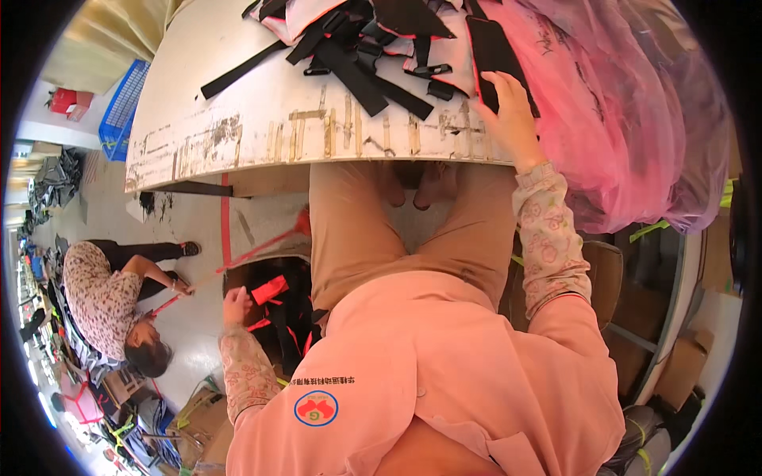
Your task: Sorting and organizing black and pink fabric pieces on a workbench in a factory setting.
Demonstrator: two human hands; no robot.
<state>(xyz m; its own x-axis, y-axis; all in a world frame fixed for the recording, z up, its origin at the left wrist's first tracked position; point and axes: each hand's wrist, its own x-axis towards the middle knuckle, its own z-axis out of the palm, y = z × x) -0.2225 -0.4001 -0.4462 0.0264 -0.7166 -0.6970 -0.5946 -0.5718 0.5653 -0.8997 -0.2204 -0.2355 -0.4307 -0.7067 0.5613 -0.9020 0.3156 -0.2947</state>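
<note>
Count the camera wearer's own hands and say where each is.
2. The right hand is at the black panel on the white table; the left hand is beside the red piece, left of the thighs. Neither is fully hidden.

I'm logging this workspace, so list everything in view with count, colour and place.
Table: one, worn white, top centre
Straps: several overlapping, black, on the table
Buckles: several, black, among the straps
Pad: one by the right hand, black with pink edging, table's right side
Plastic bag: at least one, pink, upper right
Crate: one, blue, upper left
Strips: several, red and black, below the left table edge
Co-worker: one, patterned top, left
Distant clutter: uncountable, mixed colours, far left
Left hand: one, bare, beside the strips
Right hand: one, bare, at the pad
</note>
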